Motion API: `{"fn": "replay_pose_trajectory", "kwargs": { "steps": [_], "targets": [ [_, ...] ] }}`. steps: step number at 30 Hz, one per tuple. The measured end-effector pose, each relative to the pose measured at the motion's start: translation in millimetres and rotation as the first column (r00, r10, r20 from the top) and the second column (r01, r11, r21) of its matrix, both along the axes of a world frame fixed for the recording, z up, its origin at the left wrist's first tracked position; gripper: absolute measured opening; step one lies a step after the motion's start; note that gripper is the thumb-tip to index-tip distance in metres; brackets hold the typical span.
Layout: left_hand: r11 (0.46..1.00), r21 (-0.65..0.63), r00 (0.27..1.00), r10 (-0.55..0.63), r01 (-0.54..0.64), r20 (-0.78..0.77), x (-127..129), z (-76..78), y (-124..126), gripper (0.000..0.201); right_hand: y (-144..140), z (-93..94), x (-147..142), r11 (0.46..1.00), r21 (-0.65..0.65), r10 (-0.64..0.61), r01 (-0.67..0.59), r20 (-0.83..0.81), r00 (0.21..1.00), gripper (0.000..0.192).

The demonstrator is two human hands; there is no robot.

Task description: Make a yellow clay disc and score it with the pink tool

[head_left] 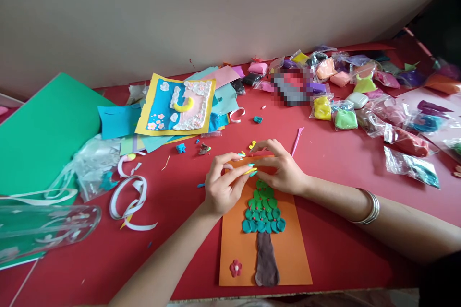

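On the red table, an orange paper card lies flat with its long axis running away from the person, the green-and-brown clay tree pointing top-away. At the card's far end, the left hand and right hand together pinch a small yellow clay strip lying crosswise. No legible writing is visible anywhere.
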State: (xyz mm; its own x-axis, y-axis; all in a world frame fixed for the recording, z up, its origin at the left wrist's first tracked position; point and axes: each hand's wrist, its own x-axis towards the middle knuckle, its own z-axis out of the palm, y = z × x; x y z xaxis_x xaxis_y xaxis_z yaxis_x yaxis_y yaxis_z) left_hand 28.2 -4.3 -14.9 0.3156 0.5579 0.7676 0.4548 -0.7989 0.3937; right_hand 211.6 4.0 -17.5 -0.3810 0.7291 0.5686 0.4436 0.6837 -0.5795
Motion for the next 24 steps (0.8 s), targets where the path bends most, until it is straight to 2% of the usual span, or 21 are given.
{"fn": "replay_pose_trajectory", "kwargs": {
  "steps": [5,11,18,24],
  "targets": [
    [1.0,-0.01,1.0,0.007,-0.007,0.007,0.7,-0.1,-1.8,0.02,0.4,3.0,0.6,1.0,0.016,0.002,-0.001,-0.013,1.0,0.013],
    [0.996,0.084,0.999,0.04,-0.037,-0.035,0.6,-0.7,-2.3,0.028,0.6,1.9,2.0,0.996,0.084,0.041,-0.037,-0.04,0.998,0.013],
    [0.995,0.088,0.998,0.04,-0.036,-0.047,-0.1,1.1,-0.5,0.021,-3.7,3.5,-0.3,0.999,0.038,-0.009,0.008,0.028,1.0,0.013],
    [0.983,0.148,0.991,0.121,-0.11,-0.063,-2.1,4.3,0.6,0.015,-10.2,12.0,1.1,0.982,0.181,-0.059,0.054,0.022,0.998,0.03]
  ]
}}
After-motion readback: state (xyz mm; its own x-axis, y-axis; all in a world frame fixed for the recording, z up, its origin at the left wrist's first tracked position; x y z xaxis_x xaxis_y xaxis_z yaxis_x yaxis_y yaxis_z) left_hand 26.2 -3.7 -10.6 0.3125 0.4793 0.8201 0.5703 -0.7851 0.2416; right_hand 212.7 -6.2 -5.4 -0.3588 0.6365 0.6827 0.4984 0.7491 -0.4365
